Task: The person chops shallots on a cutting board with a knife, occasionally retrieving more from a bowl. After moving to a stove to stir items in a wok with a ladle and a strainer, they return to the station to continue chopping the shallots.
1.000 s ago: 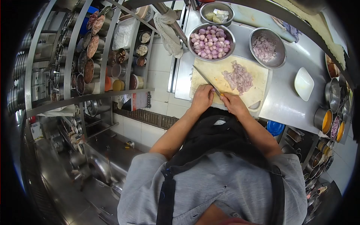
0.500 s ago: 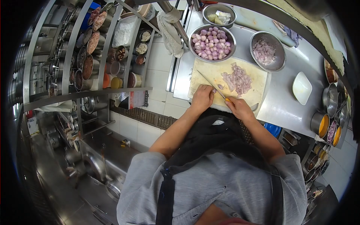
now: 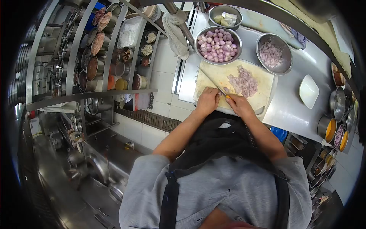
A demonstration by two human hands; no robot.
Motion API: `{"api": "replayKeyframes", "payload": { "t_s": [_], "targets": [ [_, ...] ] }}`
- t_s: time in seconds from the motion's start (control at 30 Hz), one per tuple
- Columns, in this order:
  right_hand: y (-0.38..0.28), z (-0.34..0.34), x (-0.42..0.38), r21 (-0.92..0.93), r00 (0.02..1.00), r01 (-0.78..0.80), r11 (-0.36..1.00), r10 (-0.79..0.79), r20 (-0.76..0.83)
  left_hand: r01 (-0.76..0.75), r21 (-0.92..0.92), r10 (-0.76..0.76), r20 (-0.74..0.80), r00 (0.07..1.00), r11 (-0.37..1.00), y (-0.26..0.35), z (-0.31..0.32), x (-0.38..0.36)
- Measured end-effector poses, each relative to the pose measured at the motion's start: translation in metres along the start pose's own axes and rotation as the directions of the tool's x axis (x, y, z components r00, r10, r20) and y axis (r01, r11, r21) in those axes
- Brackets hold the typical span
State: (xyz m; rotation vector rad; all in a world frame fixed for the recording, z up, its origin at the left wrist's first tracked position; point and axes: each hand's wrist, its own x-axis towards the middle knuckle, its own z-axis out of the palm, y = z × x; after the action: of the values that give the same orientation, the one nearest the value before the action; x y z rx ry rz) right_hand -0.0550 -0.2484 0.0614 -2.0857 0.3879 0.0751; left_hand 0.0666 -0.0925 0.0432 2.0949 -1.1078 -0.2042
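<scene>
My right hand (image 3: 241, 106) grips a kitchen knife (image 3: 209, 78) by its orange handle, the blade slanting up and left over the cutting board (image 3: 263, 89). Beside the blade, my left hand (image 3: 207, 101) is curled with its fingertips on a shallot, which the fingers mostly hide. A heap of sliced shallots (image 3: 244, 81) lies on the board, beyond my right hand. Just past the board's far edge stands a metal bowl full of peeled whole shallots (image 3: 217, 45). To its right, a perforated colander (image 3: 286, 65) contains more shallot slices.
A white dish (image 3: 309, 91) rests on the steel counter (image 3: 288, 103) at right. Behind the shallots is another metal bowl (image 3: 238, 23). Several pots, including one with orange contents (image 3: 331, 129), crowd the right end. A towel (image 3: 176, 32) hangs by a metal rack (image 3: 95, 95) loaded with containers.
The knife and my right hand have shifted slightly left, bringing the blade closer to my left fingertips. My left hand stays nearly in place. The whole view has shifted a little.
</scene>
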Motion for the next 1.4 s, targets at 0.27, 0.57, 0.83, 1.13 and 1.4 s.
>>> {"api": "replayKeyframes", "payload": {
  "t_s": [0.27, 0.57, 0.83, 1.13, 1.4],
  "targets": [
    [0.000, -0.002, -0.004, 0.008, 0.999, -0.037, 0.999, 0.036, 0.040, -0.005, 0.019, 0.005, 0.009, 1.000, 1.000, -0.001, 0.001, 0.000],
    [-0.004, -0.007, -0.009, 0.047, 0.990, -0.113, 0.993, 0.109, 0.084, -0.010, 0.002, 0.010, 0.000, 1.000, 1.000, -0.005, 0.003, -0.002],
    [-0.003, -0.003, -0.004, 0.073, 0.999, -0.048, 0.996, 0.048, 0.007, 0.001, 0.023, -0.001, 0.006, 1.000, 1.000, -0.005, 0.002, -0.001],
    [0.003, 0.006, 0.002, 0.029, 0.999, 0.032, 0.999, -0.032, -0.015, 0.016, 0.016, -0.016, 0.013, 1.000, 1.000, -0.002, 0.000, -0.002],
    [-0.001, 0.003, -0.001, 0.083, 0.994, -0.098, 0.992, 0.094, 0.047, 0.009, 0.014, -0.009, -0.015, 1.000, 1.000, -0.004, 0.004, -0.004]
  ]
}}
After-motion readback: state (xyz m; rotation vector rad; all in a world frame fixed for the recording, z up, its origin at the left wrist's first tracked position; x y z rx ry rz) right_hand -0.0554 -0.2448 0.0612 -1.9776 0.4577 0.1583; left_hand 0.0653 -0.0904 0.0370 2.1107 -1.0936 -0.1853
